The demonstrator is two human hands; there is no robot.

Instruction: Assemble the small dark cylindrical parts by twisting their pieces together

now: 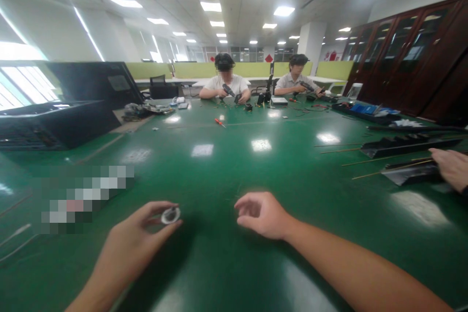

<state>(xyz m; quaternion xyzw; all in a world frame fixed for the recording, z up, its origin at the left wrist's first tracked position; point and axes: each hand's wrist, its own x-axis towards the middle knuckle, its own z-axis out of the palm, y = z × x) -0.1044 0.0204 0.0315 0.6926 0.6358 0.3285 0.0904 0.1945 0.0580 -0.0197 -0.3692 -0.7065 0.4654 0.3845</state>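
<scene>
My left hand (137, 234) is closed on a small round part (170, 215) with a pale ring-shaped rim and a dark middle, pinched between thumb and fingers just above the green tabletop (219, 170). What exactly the part is, I cannot make out. To its right, my right hand (263, 215) hovers over the table, fingers loosely curled and the thumb apart from them. Nothing shows in it, and the two hands do not touch.
At the right edge, another person's hand (451, 165) reaches to black trays (409, 173) with thin rods. Two people sit across the table, holding power drills (229, 90). A red screwdriver (219, 122) lies mid-table. A large black case (54, 124) stands at left.
</scene>
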